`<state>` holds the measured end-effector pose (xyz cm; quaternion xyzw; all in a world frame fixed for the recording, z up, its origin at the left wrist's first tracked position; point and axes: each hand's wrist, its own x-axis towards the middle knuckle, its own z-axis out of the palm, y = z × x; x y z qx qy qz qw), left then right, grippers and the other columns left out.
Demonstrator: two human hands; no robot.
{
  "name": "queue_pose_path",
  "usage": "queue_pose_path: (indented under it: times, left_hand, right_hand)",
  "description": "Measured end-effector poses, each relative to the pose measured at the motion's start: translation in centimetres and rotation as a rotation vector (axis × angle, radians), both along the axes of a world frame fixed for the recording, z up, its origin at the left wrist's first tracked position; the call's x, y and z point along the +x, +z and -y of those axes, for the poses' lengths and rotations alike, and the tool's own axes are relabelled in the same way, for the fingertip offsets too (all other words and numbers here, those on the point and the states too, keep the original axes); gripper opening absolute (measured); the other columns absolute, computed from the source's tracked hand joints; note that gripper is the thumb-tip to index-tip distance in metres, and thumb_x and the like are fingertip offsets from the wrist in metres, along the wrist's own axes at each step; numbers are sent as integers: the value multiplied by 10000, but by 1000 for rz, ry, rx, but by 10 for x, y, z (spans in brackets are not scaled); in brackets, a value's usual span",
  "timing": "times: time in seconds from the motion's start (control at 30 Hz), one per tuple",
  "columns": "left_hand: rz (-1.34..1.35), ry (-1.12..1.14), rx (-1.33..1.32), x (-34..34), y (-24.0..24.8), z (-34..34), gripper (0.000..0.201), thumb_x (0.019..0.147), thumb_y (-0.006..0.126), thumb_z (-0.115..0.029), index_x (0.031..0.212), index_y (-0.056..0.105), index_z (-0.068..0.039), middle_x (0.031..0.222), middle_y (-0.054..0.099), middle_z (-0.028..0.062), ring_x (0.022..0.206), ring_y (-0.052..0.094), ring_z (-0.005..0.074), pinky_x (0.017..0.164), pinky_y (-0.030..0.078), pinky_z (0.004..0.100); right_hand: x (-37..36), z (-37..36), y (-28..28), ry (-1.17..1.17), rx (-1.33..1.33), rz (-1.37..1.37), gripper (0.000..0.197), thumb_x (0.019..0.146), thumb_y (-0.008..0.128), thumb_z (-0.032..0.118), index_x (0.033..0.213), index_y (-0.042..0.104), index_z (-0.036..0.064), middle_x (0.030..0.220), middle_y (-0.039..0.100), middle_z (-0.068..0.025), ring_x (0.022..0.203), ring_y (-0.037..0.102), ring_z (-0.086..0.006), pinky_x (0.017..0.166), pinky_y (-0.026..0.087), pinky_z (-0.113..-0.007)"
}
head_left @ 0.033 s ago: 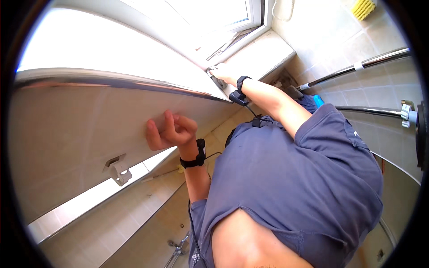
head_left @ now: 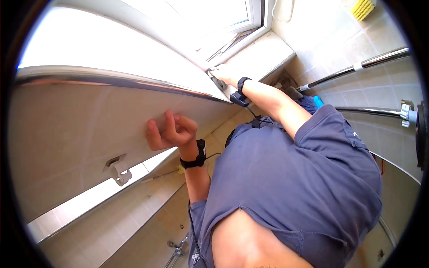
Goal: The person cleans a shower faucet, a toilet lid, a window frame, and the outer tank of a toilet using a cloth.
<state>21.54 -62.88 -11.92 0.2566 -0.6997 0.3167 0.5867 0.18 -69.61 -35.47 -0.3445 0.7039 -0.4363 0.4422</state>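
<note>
My right hand (head_left: 222, 75) reaches up to the white window ledge (head_left: 134, 58), its fingers closed at the ledge's inner corner around something small and grey (head_left: 217, 83) that I cannot make out. Beside it stands the window frame (head_left: 254, 27), with an opened pane. My left hand (head_left: 172, 131) is held up close to the cream tiled wall (head_left: 89, 120) below the ledge. Its fingers are bent and apart, with nothing in them; whether the fingertips touch the tiles I cannot tell. Black bands with small devices and cables sit on both wrists.
A shiny metal trim (head_left: 111, 80) runs along the ledge's edge. A plastic clip bracket (head_left: 119, 172) juts from the wall below my left hand. Metal rails (head_left: 366, 62) cross the right side, below a yellow brush-like thing (head_left: 363, 9). A chrome tap (head_left: 178, 250) shows low down.
</note>
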Motion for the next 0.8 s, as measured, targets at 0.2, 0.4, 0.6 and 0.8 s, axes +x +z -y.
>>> queue_pose_path:
  times: [0.2, 0.4, 0.6, 0.8]
  left_hand:
    - [2, 3, 13, 7, 1, 1, 237, 875, 588, -70, 1090, 678, -110, 1355, 473, 194, 1191, 441, 315, 953, 433, 417]
    - [10, -34, 55, 2, 2, 2, 217, 880, 572, -48, 1082, 643, -82, 1369, 421, 200, 1234, 442, 318, 991, 470, 412]
    - [-10, -26, 68, -2, -2, -3, 223, 879, 550, -29, 1082, 628, -78, 1380, 397, 206, 1269, 433, 325, 1031, 461, 429]
    - [-32, -20, 103, 5, -6, -2, 247, 866, 541, 5, 1085, 621, -75, 1390, 394, 208, 1291, 415, 333, 1036, 443, 452]
  right_hand:
    - [16, 6, -6, -60, -78, 86, 295, 866, 772, 307, 923, 766, 18, 774, 703, -92, 729, 631, -175, 670, 512, -351]
    - [11, 14, 20, -142, -258, 87, 340, 854, 795, 327, 901, 705, 2, 821, 676, -91, 771, 618, -179, 685, 507, -349]
    - [5, 16, 48, -150, -239, 220, 387, 843, 807, 349, 893, 706, -21, 808, 669, -105, 757, 591, -179, 685, 500, -349]
    - [18, 13, 18, -93, -134, 3, 381, 873, 735, 372, 945, 744, -2, 814, 718, -169, 729, 654, -255, 697, 520, -399]
